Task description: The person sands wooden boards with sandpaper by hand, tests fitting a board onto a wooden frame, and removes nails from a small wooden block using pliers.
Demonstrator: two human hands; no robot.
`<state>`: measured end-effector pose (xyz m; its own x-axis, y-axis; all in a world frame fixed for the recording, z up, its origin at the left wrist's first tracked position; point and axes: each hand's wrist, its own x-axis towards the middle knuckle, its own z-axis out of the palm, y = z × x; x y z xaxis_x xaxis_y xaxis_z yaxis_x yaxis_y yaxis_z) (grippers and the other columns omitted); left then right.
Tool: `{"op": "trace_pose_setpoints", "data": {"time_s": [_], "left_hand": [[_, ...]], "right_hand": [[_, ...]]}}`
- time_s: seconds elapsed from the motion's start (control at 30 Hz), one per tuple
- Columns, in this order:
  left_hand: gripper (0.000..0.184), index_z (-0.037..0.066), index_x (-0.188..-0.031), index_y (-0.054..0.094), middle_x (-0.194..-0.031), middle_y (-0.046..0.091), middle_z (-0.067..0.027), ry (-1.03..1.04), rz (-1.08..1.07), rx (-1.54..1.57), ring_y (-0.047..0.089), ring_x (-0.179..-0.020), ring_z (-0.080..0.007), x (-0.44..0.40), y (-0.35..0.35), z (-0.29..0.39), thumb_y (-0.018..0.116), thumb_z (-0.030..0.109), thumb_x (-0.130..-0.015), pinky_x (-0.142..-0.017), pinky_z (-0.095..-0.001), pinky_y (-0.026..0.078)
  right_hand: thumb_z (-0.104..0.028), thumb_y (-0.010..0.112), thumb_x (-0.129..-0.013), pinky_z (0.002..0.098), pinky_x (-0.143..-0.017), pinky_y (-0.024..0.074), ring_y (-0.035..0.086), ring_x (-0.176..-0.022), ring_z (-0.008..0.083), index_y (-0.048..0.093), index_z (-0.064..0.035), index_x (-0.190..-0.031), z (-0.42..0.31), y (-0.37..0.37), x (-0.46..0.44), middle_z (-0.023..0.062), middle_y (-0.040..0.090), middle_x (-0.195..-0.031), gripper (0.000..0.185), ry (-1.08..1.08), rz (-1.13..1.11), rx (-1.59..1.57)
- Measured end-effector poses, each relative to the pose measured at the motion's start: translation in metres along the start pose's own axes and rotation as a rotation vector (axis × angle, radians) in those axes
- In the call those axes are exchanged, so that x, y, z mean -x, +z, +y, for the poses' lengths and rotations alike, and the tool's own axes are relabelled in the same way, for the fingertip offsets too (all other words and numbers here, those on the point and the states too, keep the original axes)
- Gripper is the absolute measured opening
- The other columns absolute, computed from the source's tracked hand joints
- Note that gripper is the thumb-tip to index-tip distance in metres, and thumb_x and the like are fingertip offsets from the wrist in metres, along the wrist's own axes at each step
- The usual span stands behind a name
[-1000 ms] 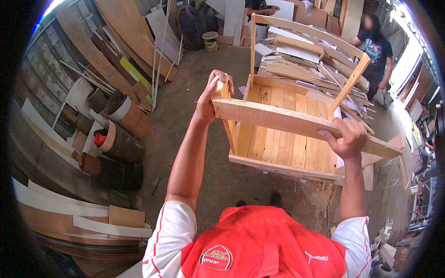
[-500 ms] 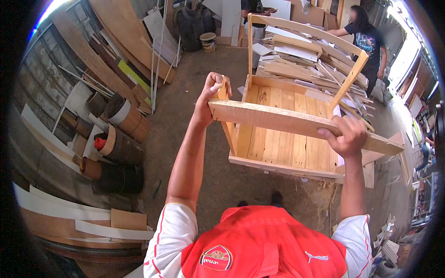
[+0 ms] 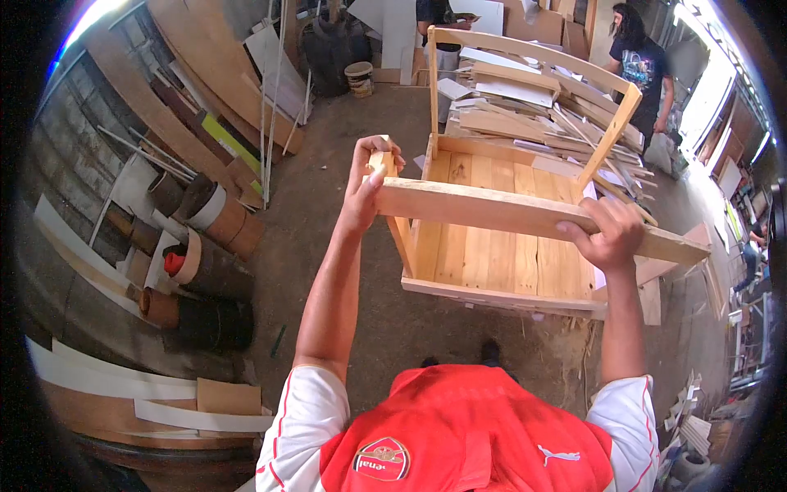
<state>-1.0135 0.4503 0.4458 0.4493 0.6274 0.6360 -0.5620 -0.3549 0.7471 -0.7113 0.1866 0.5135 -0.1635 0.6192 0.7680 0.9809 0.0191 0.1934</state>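
A long pale wooden board (image 3: 484, 208) lies across the near side of a wooden frame with a slatted base (image 3: 492, 254). My left hand (image 3: 375, 176) is closed around the top of the frame's near left post (image 3: 401, 246), its thumb against the board's left end. My right hand (image 3: 608, 232) grips the board towards its right end, thumb on the near face and fingers over the top edge. The near right corner of the frame is partly hidden behind the board and my right hand. At the far side, a rail (image 3: 533, 53) joins two uprights.
Behind the frame lies a pile of planks and offcuts (image 3: 516, 123). A person in a dark shirt (image 3: 643, 74) stands at the far right, another person (image 3: 443, 16) at the back. Rolled sheets (image 3: 209, 201) and leaning boards (image 3: 135, 98) line the left; a bucket (image 3: 359, 79) stands behind.
The board's left end has shifted slightly right relative to the post, and my left thumb has come down to it. The person at far right has drawn an arm back from the pile.
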Motion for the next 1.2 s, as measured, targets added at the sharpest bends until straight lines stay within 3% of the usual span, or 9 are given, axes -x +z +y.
{"op": "trace_pose_setpoints", "data": {"time_s": [0.17,0.53,0.7,0.87,0.93,0.97,1.07,1.13,1.2], "left_hand": [[0.050,0.007,-0.118,0.046,-0.109,0.056,-0.0150,0.029,0.007,0.025,0.059,-0.098,-0.0236,-0.001,-0.001,-0.005,0.064,0.043,-0.087,-0.085,-0.0375,0.049],[0.045,0.005,-0.118,0.049,-0.116,0.059,-0.0180,0.015,0.053,-0.039,0.062,-0.104,-0.0264,0.001,0.002,0.004,0.061,0.037,-0.087,-0.090,-0.0400,0.051],[0.068,0.006,-0.146,0.047,-0.146,0.051,-0.0172,-0.148,0.130,-0.211,0.048,-0.137,-0.0321,0.013,0.013,0.028,0.056,0.043,-0.090,-0.112,-0.0455,0.039],[0.070,0.001,-0.143,0.048,-0.147,0.048,-0.0180,0.024,0.325,-0.440,0.042,-0.140,-0.0308,0.034,0.029,0.040,0.058,0.049,-0.094,-0.115,-0.0472,0.032],[0.067,0.005,-0.143,0.049,-0.147,0.049,-0.0190,0.120,0.443,-0.666,0.039,-0.143,-0.0336,0.051,0.049,0.051,0.062,0.045,-0.092,-0.116,-0.0499,0.029],[0.061,0.007,-0.138,0.053,-0.146,0.048,-0.0179,0.317,0.462,-1.021,0.041,-0.141,-0.0332,0.058,0.058,0.061,0.067,0.042,-0.091,-0.115,-0.0505,0.030],[0.052,0.004,-0.127,0.060,-0.135,0.058,-0.0155,0.648,0.299,-1.357,0.052,-0.130,-0.0310,0.069,0.128,0.084,0.069,0.040,-0.091,-0.112,-0.0470,0.035],[0.050,0.012,-0.119,0.065,-0.122,0.063,-0.0101,0.450,-0.014,-1.393,0.053,-0.128,-0.0304,0.074,0.185,0.085,0.080,0.042,-0.081,-0.112,-0.0506,0.033],[0.059,0.015,-0.114,0.067,-0.100,0.069,-0.0049,0.466,-0.163,-1.379,0.065,-0.107,-0.0261,0.068,0.240,0.070,0.085,0.051,-0.070,-0.101,-0.0466,0.042]], "right_hand": [[-0.055,0.081,-0.071,0.0392,-0.054,0.0374,0.057,-0.056,0.0266,0.064,-0.0138,-0.074,0.002,0.000,0.002,0.0048,0.058,-0.062,0.045,-0.005,0.012,0.007],[-0.057,0.080,-0.073,0.0385,-0.056,0.0408,0.060,-0.059,0.0263,0.066,-0.0138,-0.075,0.001,-0.002,0.003,0.0041,0.060,-0.063,0.046,0.016,0.002,0.016],[-0.059,0.079,-0.073,0.0384,-0.056,0.0440,0.062,-0.061,0.0260,0.067,-0.0151,-0.075,0.002,-0.001,0.007,0.0043,0.062,-0.064,0.045,0.047,-0.028,-0.017],[-0.060,0.078,-0.074,0.0386,-0.055,0.0439,0.063,-0.059,0.0255,0.067,-0.0156,-0.074,0.000,-0.009,0.015,0.0039,0.062,-0.063,0.046,0.068,-0.056,-0.060],[-0.061,0.077,-0.075,0.0385,-0.055,0.0441,0.063,-0.059,0.0252,0.066,-0.0159,-0.073,0.001,-0.014,0.025,0.0035,0.062,-0.063,0.046,0.065,-0.057,-0.069],[-0.061,0.076,-0.075,0.0384,-0.055,0.0442,0.063,-0.059,0.0251,0.065,-0.0161,-0.072,0.003,-0.016,0.028,0.0033,0.062,-0.063,0.046,0.064,-0.056,-0.072],[-0.062,0.074,-0.076,0.0392,-0.056,0.0446,0.064,-0.060,0.0248,0.064,-0.0164,-0.071,0.008,-0.024,0.042,0.0031,0.062,-0.063,0.047,0.058,-0.092,-0.097],[-0.061,0.075,-0.076,0.0398,-0.057,0.0450,0.064,-0.060,0.0239,0.063,-0.0160,-0.072,0.010,-0.023,0.050,0.0022,0.063,-0.063,0.047,0.030,-0.081,-0.149],[-0.060,0.077,-0.073,0.0385,-0.056,0.0441,0.063,-0.058,0.0230,0.064,-0.0154,-0.073,0.010,-0.025,0.055,0.0015,0.061,-0.061,0.047,-0.004,-0.039,-0.185]]}}
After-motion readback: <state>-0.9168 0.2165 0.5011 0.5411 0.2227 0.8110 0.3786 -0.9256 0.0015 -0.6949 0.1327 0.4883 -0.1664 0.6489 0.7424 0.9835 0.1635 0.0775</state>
